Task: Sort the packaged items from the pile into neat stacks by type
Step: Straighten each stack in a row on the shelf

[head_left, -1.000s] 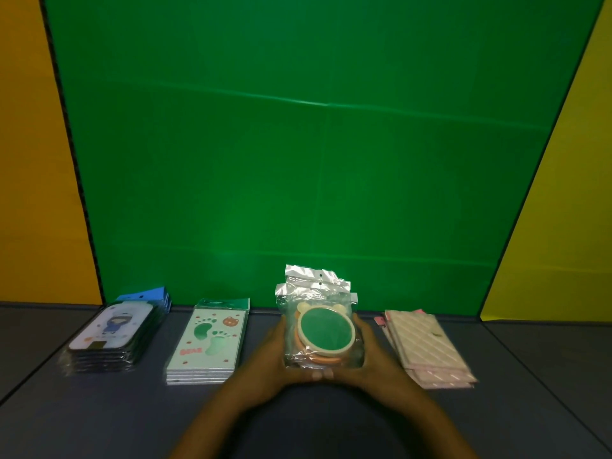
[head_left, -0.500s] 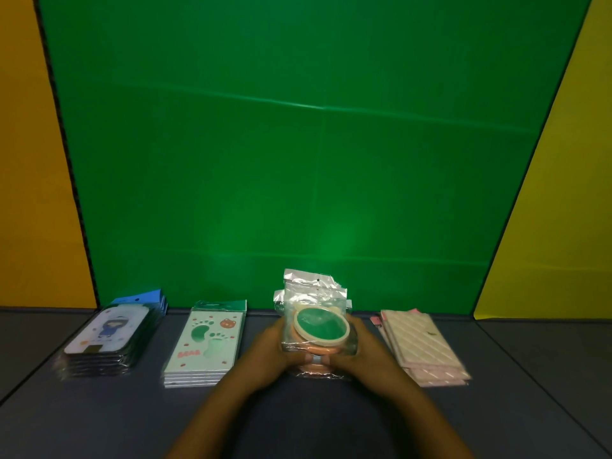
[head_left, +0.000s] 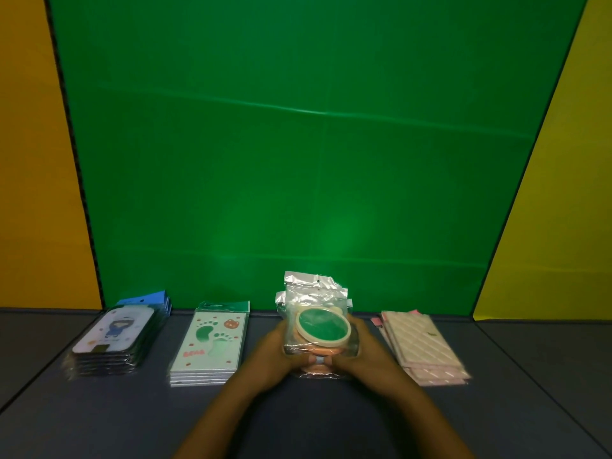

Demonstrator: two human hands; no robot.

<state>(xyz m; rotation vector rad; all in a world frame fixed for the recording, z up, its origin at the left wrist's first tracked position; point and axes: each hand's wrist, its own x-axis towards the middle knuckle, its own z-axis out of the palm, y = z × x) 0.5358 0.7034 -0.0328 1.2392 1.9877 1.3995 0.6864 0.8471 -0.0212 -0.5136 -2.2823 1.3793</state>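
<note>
The left hand [head_left: 275, 351] and right hand [head_left: 362, 354] clamp the stack of round green-and-peach compacts in clear crinkled plastic bags [head_left: 319, 332] just right of the footprint-card stack [head_left: 208, 347]; light, slippery, likely to slide, so grip the rigid rims, not film.

Dim overall, with a soft glare patch on the green backdrop [head_left: 334, 240]; slightly blurred, perhaps bowed at the edges.

Dark grey table [head_left: 99, 422], four package stacks in a row: phone cases [head_left: 116, 339], footprint cards [head_left: 212, 346], bagged round items [head_left: 318, 329], pink striped packs [head_left: 424, 346]
</note>
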